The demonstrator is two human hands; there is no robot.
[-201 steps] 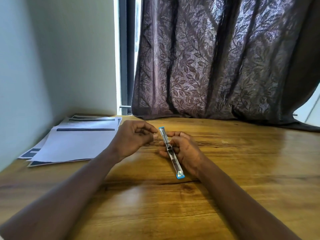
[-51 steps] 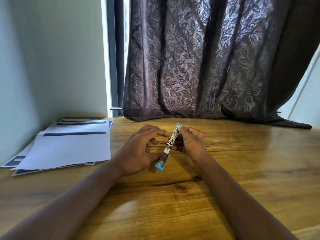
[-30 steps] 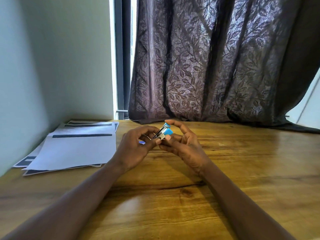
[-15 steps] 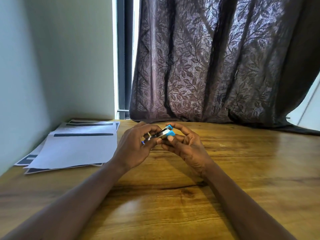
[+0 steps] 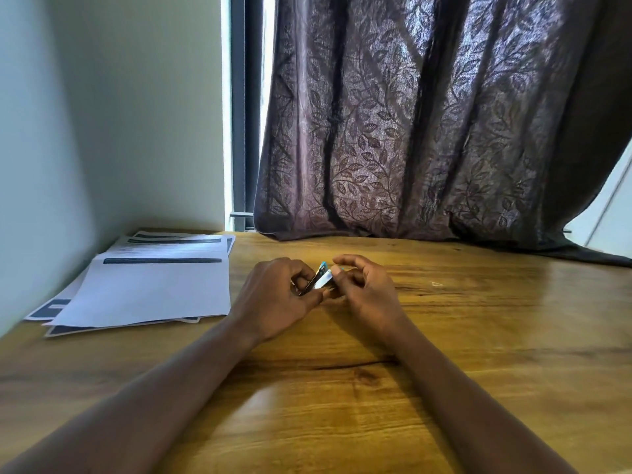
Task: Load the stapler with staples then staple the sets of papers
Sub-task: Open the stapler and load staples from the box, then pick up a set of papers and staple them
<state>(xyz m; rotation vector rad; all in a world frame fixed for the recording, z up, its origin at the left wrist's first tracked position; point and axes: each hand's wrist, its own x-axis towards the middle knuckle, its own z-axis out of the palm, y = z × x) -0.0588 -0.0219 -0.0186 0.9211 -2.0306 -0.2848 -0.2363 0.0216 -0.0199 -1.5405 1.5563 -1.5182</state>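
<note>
Pinching stapler (image 5: 321, 279) between both hands' fingertips.

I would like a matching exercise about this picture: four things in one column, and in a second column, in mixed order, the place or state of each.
Column one:
1. stapler
2. papers
3. curtain
4. table

Column two:
a. hangs at the far side, dark, with a leaf pattern
b. wooden, bears the papers
c. lie flat at the left side
d. held by the left hand and the right hand

Pairs: 1-d, 2-c, 3-a, 4-b
</note>
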